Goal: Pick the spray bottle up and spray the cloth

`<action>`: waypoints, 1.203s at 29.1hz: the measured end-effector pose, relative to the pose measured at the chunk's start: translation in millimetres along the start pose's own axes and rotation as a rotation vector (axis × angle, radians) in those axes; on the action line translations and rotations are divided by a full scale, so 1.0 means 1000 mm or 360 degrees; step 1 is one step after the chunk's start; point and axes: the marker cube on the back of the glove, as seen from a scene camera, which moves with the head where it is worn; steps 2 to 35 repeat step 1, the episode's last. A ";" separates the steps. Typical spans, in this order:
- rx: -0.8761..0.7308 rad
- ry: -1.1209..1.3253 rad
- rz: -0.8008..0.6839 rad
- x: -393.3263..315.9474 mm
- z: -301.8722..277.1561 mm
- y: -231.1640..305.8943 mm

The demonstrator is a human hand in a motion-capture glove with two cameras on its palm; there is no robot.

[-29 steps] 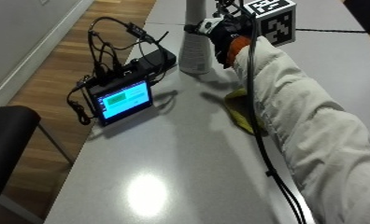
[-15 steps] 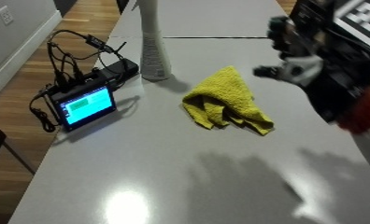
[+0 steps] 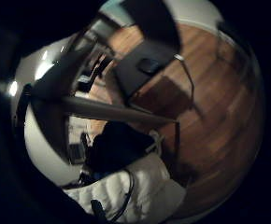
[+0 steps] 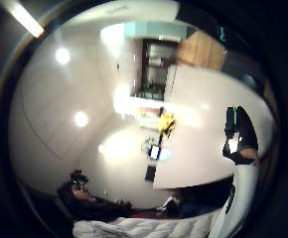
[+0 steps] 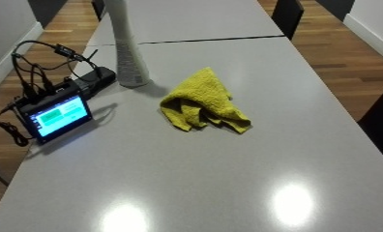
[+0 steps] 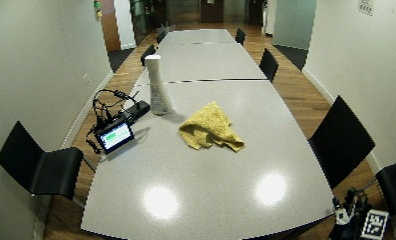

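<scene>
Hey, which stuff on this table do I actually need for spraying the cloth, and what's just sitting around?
Needed:
spray bottle, standing upright near the table's left edge
yellow cloth, crumpled mid-table, beside the bottle but apart from it

Just lying about:
small screen, lit
black box with cables behind the screen
black chairs along the table

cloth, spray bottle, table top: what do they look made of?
Cloth: looks like yellow terry or microfibre, with a nubby matt surface and soft crumpled folds.
Spray bottle: probably white plastic, smooth and slightly satin, with a printed label low on its body; its top is cut off in the outside view.
Table: pale grey laminate or lacquer, likely; it is glossy and mirrors the ceiling lights.
</scene>
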 end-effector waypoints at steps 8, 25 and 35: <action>0.0034 -0.0082 0.0031 0.005 0.001 0.005; 0.0034 -0.0082 0.0031 0.005 0.001 0.005; 0.0034 -0.0082 0.0031 0.005 0.001 0.005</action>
